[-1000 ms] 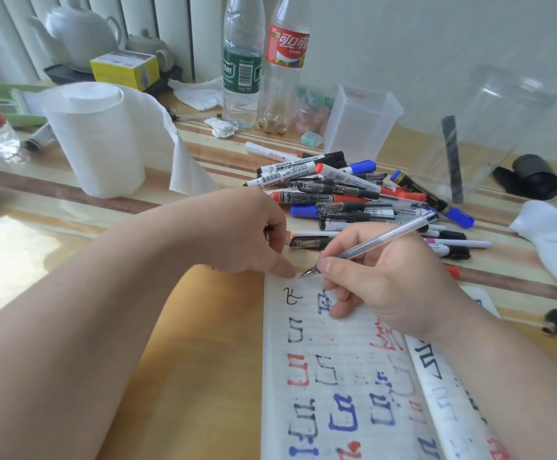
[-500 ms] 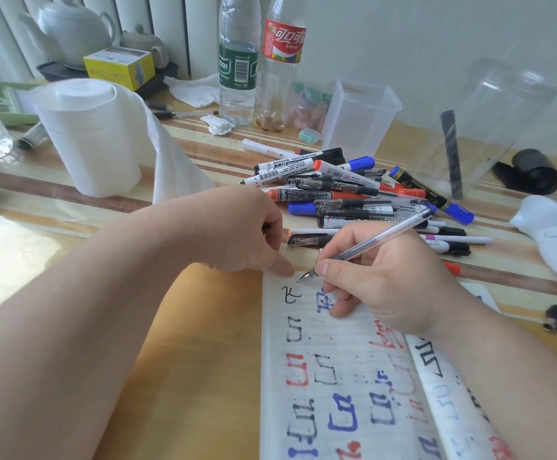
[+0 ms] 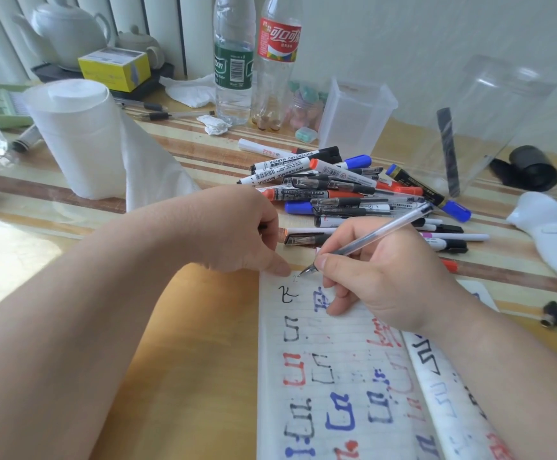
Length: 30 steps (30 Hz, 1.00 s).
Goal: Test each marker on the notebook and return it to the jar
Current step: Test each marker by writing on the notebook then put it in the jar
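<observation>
My right hand (image 3: 383, 280) grips a clear-barrelled pen (image 3: 380, 235), its tip touching the top edge of the open lined notebook (image 3: 333, 366), beside a tiny fresh mark. The page carries black, red and blue test strokes. My left hand (image 3: 237, 234) rests curled at the notebook's top left corner, thumb pressing the page; whether it holds something is hidden. A pile of markers and pens (image 3: 346, 190) lies just behind both hands. A clear square jar (image 3: 353, 114) stands upright behind the pile, and a large clear jar (image 3: 489, 121) leans at the right.
A paper towel roll (image 3: 77, 137) stands at the left. Two plastic bottles (image 3: 253, 58), a teapot (image 3: 64, 28) and a yellow box (image 3: 114, 68) line the back. A black cap (image 3: 532, 167) and a white object (image 3: 549, 237) lie at the right on the striped table (image 3: 187, 161).
The pen tip has edged slightly along the top of the page, leaving a small mark. My left hand has stayed at the corner.
</observation>
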Motion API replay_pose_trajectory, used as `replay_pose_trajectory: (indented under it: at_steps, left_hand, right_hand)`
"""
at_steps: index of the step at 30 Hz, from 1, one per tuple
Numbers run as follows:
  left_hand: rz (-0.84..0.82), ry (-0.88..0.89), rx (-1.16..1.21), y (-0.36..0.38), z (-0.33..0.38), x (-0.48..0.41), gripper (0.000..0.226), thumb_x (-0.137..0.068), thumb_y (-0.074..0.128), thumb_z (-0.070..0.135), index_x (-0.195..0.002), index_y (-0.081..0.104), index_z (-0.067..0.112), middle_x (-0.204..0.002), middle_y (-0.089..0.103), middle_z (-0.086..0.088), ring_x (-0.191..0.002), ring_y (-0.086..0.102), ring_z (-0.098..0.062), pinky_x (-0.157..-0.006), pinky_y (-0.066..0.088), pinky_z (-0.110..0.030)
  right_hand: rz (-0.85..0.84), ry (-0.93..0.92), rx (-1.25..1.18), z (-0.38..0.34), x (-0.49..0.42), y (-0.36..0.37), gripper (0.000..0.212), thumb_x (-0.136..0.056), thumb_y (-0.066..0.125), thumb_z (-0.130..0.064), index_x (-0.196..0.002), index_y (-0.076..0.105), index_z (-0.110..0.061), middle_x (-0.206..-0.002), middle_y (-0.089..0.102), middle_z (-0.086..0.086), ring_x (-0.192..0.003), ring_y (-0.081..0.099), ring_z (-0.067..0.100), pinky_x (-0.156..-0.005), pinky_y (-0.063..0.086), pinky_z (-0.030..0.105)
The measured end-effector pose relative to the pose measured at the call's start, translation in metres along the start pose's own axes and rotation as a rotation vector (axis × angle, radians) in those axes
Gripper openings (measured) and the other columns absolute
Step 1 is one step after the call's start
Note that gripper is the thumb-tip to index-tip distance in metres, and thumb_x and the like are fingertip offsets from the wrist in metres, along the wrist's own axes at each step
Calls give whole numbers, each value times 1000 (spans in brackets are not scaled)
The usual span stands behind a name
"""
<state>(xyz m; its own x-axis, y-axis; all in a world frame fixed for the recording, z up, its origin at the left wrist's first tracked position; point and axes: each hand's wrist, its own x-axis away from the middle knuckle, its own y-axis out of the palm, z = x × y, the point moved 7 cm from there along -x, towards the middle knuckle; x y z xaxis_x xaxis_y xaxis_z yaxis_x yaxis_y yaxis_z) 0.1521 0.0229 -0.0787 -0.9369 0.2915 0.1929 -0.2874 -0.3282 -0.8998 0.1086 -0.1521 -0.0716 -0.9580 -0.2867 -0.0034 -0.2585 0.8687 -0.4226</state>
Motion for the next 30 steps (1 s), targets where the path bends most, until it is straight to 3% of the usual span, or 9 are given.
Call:
replay_pose_trajectory:
  at_steps: [6,9,13,15,18,21,25,28,30]
  left_hand:
    - [-3,-5,-18,-1,2,1,40,-64,82,68,-69,65,32,-52,62,16,-50,57,-9,-50,44,-24]
    - [-1,-5,-15,-1,2,1,40,-63,82,68,-68,65,32,-52,62,16,-50,57,-9,-50,43,-23]
    - [2,-3,10,-1,3,2,39,-64,84,66,-70,66,31,-54,63,15,-49,57,-9,-50,45,-24]
    - [21,36,20,-2,7,4,38,-66,85,63,-72,64,31,-56,61,21,-45,52,-4,-50,43,-23]
    - [93,187,28,-5,25,11,34,-72,86,51,-83,56,39,-71,55,37,-58,52,5,-51,36,-22]
    - [124,379,322,0,45,16,42,-80,79,19,-106,49,35,-68,52,16,-58,45,-8,-57,38,-23]
    - [-78,428,789,17,66,20,50,-73,51,-2,-119,40,13,-74,43,-1,-62,36,-16,-56,33,-26]
    - [-128,439,732,24,74,22,51,-75,48,-1,-122,38,14,-79,45,-6,-62,36,-15,-56,34,-22]
    - [-134,438,708,24,75,22,49,-76,46,0,-122,39,15,-80,46,-6,-65,36,-19,-59,34,-27]
  right_hand:
    - [-21,0,-4,0,-1,1,6,-76,70,-24,-75,71,-18,-63,69,9,-52,70,28,-56,59,63]
    - [-25,-3,1,0,-2,0,5,-75,69,-23,-74,69,-18,-61,68,12,-49,69,29,-49,59,47]
    - [-11,-18,3,2,-4,-3,4,-75,67,-20,-72,67,-17,-56,65,9,-41,64,28,-41,46,30]
    - [2,-37,-48,3,-4,-6,5,-75,67,-18,-72,66,-14,-55,63,10,-38,61,27,-41,43,28]
    - [12,-47,-160,5,-5,-9,7,-76,66,-15,-69,65,-13,-50,54,1,-36,55,23,-42,41,30]
    - [67,-48,-353,6,-5,-13,10,-71,57,-7,-62,57,-10,-45,38,-3,-36,40,13,-41,43,29]
    - [195,-111,-579,-2,0,-25,15,-63,48,-1,-53,53,-12,-46,34,0,-41,30,15,-40,37,24]
    - [271,-190,-660,-10,5,-38,20,-66,48,1,-57,57,-14,-48,32,5,-42,27,18,-41,35,24]
    - [266,-210,-644,-12,7,-43,16,-70,52,0,-63,61,-11,-50,32,10,-42,29,21,-41,36,25]
